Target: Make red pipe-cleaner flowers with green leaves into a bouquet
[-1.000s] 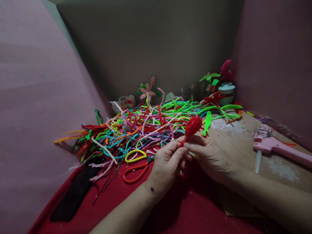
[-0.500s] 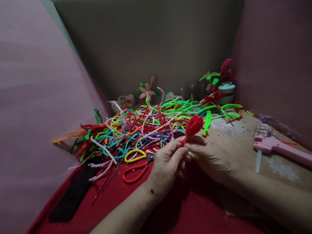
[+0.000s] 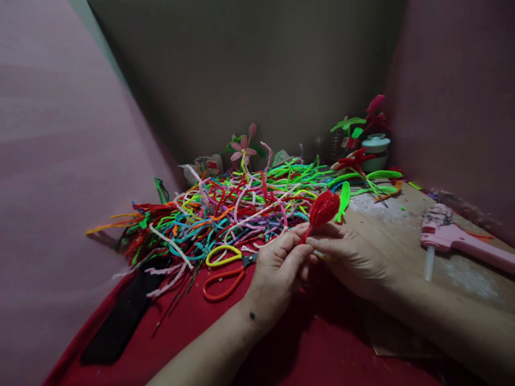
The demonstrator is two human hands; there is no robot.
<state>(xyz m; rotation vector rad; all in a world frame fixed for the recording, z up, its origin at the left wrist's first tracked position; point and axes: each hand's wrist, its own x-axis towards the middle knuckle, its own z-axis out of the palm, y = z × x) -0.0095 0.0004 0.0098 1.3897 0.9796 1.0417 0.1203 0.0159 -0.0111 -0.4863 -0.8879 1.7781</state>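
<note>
Both my hands meet at the middle of the view over a red cloth (image 3: pixel 241 343). My left hand (image 3: pixel 277 271) and my right hand (image 3: pixel 348 257) pinch the stem of a red pipe-cleaner bud (image 3: pixel 324 209), which stands up between the fingertips. The fingers of both hands are closed on it. Just beyond the hands lies a big heap of pipe cleaners (image 3: pixel 233 209) in many colours.
Scissors with yellow and orange handles (image 3: pixel 223 271) lie left of my left hand. A pink glue gun (image 3: pixel 454 238) rests on the wooden board (image 3: pixel 402 225) at right. Finished flowers (image 3: pixel 243 147) and a white lidded jar (image 3: pixel 374 150) stand by the back wall. A black flat object (image 3: pixel 120 321) lies at lower left.
The hands and the red bud have barely shifted; the bud sits slightly higher and further right. Nothing was picked up or released.
</note>
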